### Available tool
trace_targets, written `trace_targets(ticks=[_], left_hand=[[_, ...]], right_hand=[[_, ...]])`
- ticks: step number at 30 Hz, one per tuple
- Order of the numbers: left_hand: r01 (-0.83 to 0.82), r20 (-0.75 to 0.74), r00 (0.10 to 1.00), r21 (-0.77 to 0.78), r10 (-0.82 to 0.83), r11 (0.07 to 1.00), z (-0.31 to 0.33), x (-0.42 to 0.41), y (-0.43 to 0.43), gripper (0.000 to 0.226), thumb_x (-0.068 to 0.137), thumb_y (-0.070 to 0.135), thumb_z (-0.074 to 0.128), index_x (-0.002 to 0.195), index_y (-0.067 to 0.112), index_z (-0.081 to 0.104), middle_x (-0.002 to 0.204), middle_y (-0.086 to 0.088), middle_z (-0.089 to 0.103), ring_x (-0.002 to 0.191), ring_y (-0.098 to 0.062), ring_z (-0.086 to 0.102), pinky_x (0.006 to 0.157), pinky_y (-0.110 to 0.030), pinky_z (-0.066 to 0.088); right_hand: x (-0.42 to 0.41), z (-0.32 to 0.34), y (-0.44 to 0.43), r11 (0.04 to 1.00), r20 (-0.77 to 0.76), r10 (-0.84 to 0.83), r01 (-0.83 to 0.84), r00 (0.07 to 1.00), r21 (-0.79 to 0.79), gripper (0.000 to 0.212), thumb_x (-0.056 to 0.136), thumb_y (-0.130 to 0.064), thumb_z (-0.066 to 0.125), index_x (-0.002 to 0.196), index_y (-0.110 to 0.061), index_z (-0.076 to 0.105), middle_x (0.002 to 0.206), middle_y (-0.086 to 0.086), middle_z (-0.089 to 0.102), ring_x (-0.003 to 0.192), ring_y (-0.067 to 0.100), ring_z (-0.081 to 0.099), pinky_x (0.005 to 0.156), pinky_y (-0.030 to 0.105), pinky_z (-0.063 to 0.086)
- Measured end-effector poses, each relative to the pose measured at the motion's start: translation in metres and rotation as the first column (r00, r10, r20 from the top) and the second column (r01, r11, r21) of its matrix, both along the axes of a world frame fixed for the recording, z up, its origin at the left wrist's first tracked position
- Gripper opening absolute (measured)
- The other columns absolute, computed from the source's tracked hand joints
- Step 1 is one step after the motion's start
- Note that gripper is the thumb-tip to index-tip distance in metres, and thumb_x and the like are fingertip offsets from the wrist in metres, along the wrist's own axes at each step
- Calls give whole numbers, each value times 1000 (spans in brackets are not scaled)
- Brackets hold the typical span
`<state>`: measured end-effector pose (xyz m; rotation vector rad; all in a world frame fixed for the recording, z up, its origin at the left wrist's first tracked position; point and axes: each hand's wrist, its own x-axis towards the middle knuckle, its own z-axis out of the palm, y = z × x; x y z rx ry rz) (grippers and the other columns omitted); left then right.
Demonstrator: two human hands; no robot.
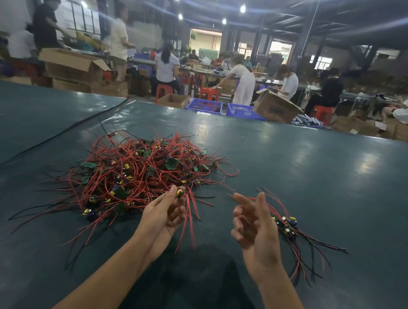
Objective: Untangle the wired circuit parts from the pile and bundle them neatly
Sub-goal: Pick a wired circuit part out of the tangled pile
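My left hand (163,214) pinches one yellow-capped circuit part with red wires (179,193) at the near right edge of the tangled red-and-black wired circuit pile (135,174) on the dark green counter (292,171). My right hand (253,224) is released and holds nothing. The sorted bundle of wired parts (289,227) lies farther right of the pile.

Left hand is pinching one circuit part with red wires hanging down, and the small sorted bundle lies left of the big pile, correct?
Not quite: the head view shows the small sorted bundle lying right of the big pile, just past the open right hand. The left hand does pinch one circuit part with red wires hanging down.
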<state>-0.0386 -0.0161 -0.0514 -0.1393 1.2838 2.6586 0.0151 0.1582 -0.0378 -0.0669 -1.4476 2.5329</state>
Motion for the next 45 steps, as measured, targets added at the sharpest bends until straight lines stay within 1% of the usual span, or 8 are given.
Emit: trace_targets(ticks=[6,10,20,25,31,34,39,45], left_hand=[[225,-68,969,-138,-236,965,-1,0,12,45,79,24,64,121,9,59,58,3,55,46,-7,51,45,-19,47],[338,-31,934,-243,-355,909,2,2,17,48,72,17,62,119,14,56,84,-9,57,65,-15,51,53,-17,46],[392,-53,911,-189,-408,900,-9,7,12,46,71,19,72,116,11,64,65,-7,66,48,-12,59,47,-21,50],[288,-244,875,-431,-418,855,-14,17,13,36,71,28,82,101,14,66,71,-8,69,57,-14,62,57,-24,52],[144,-392,812,-584,-432,799,-11,27,19,29,82,47,70,75,20,66,65,-2,62,62,-14,60,62,-27,49],[18,-436,826,-612,-356,791,-12,28,22,49,84,54,61,75,5,64,66,-5,59,63,-17,56,62,-34,47],[-6,-450,825,-611,-341,792,-8,26,21,42,91,42,53,58,19,65,54,2,57,52,-12,54,55,-25,45],[25,-405,858,-579,-315,815,-11,23,23,45,85,44,56,50,17,60,50,-1,55,46,-13,52,51,-21,43]], right_hand=[[2,-3,-16,963,122,-42,8,992,269,53,66,-55,68,85,-6,77,57,-7,54,42,6,32,39,17,26],[9,-4,-32,920,175,78,-139,981,366,35,71,-51,69,67,-17,76,49,-5,48,39,5,34,39,17,29],[6,-4,-37,972,254,-29,-32,967,231,26,89,-25,69,66,-15,76,51,2,57,41,11,44,42,20,35],[5,-4,-35,987,302,-126,89,945,133,24,88,-23,71,68,-11,75,63,10,68,54,20,59,55,30,49],[8,-5,-38,953,213,-203,143,956,267,26,92,-22,67,69,-10,72,58,7,67,44,13,59,40,21,45],[11,-6,-46,936,172,-184,119,968,332,28,92,-20,66,66,-16,76,66,9,72,57,16,67,52,26,55],[11,-7,-47,916,196,-223,137,955,376,27,90,-21,67,67,-25,78,71,7,74,71,21,69,77,43,59],[5,-9,-48,938,274,-272,191,922,290,26,88,-25,70,64,-22,77,68,17,67,72,26,62,81,51,57]])
